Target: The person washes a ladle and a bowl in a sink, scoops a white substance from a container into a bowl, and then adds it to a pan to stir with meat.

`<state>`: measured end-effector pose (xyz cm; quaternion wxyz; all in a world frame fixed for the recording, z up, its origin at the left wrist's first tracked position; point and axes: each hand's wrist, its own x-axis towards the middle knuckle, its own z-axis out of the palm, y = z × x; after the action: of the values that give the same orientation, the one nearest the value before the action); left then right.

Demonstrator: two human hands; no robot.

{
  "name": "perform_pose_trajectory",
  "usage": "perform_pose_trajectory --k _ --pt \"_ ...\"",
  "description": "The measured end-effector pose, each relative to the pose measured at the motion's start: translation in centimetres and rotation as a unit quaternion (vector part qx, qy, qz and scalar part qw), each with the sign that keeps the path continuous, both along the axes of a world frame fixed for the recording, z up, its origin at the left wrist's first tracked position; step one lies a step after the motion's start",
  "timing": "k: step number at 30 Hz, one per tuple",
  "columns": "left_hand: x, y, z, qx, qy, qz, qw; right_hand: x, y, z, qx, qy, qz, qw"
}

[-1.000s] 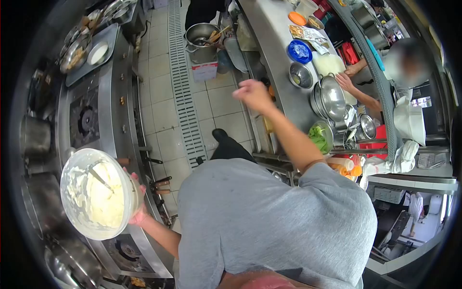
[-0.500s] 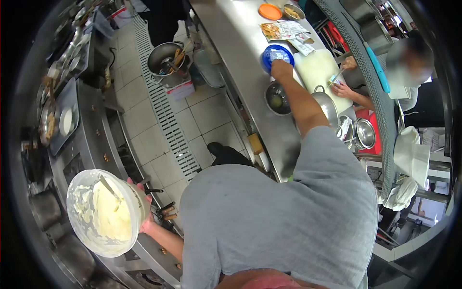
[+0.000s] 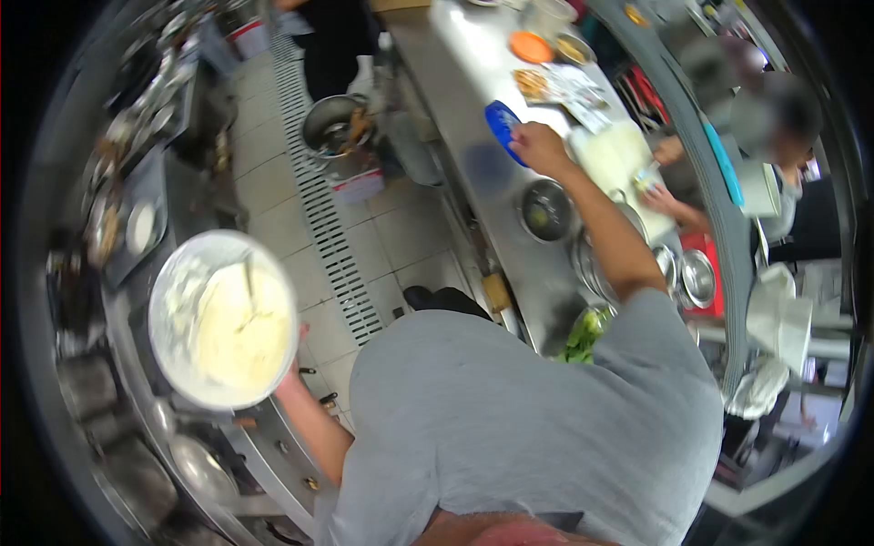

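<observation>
My left hand (image 3: pixel 296 353) is closed on the side of a white plastic tub (image 3: pixel 160 341), mostly hidden behind it. Pale, creamy yellow paste (image 3: pixel 237 332) fills much of the tub, and the handle of a utensil (image 3: pixel 249 278) sticks up out of it. Over the steel counter, my right hand (image 3: pixel 541 148) grips a round blue lid (image 3: pixel 501 123) by its edge, tilted up off the surface. Just below that hand sits a metal bowl (image 3: pixel 544 211) with something greenish inside.
Across the counter (image 3: pixel 469 173), another person's hands (image 3: pixel 663 198) work at a white cutting board (image 3: pixel 612 156). Leafy greens (image 3: pixel 585 337) lie by my right arm. A large pot (image 3: pixel 314 127) stands near the floor drain (image 3: pixel 332 241). Stove burners and pans (image 3: pixel 202 466) line the left.
My right hand has lifted the blue lid from the counter and tipped it up. The tub in my left hand has come up and slightly right. The view has shifted too.
</observation>
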<state>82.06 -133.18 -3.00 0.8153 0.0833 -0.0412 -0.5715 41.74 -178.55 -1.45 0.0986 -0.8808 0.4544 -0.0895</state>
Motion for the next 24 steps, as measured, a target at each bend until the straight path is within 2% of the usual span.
perform_pose_trajectory --k 1,3,5,7,9,11,14,15,17,19,20,21,23,24 --pt "0.3 0.1 -0.8 0.008 0.000 0.018 1.000 1.2 1.7 2.6 0.072 -0.147 0.030 0.986" --pt "0.8 0.7 -2.6 0.023 0.007 0.067 0.997 4.7 6.0 9.7 0.200 -0.242 0.061 0.947" --pt "1.0 0.8 -4.0 0.019 0.028 0.112 0.993 7.6 9.3 14.2 0.257 -0.295 0.113 0.913" --pt "1.3 1.0 -3.9 0.022 0.042 0.141 0.989 11.5 13.7 18.4 0.345 -0.431 0.241 0.798" --pt "1.8 0.5 -2.5 0.056 0.050 0.155 0.985 14.2 17.2 20.7 0.438 -0.499 0.279 0.694" --pt "1.5 0.9 -1.7 0.035 0.040 0.140 0.989 16.8 19.5 21.3 0.511 -0.542 0.299 0.596" --pt "2.2 2.3 -3.7 -0.077 0.055 0.095 0.991 21.7 23.1 20.4 0.617 -0.559 0.309 0.460" --pt "2.4 2.5 -3.1 -0.038 0.038 0.092 0.994 23.4 24.0 19.7 0.646 -0.553 0.325 0.414" --pt "2.8 3.3 -3.9 -0.040 0.057 0.087 0.994 26.3 25.9 19.1 0.707 -0.498 0.329 0.380" --pt "2.7 3.9 -3.2 -0.064 0.072 0.091 0.991 27.7 26.6 17.8 0.728 -0.479 0.268 0.411" --pt "2.7 4.2 -2.9 -0.075 0.081 0.093 0.990 28.0 26.9 17.9 0.749 -0.453 0.263 0.405" --pt "2.7 4.6 -2.8 -0.094 0.074 0.096 0.988 28.0 27.5 18.2 0.742 -0.451 0.241 0.434" --pt "2.8 5.3 -2.5 -0.130 0.061 0.099 0.985 28.0 27.0 17.4 0.748 -0.425 0.221 0.460" --pt "3.1 5.6 -2.3 -0.097 0.063 0.105 0.988 28.1 27.3 17.4 0.738 -0.408 0.212 0.494"
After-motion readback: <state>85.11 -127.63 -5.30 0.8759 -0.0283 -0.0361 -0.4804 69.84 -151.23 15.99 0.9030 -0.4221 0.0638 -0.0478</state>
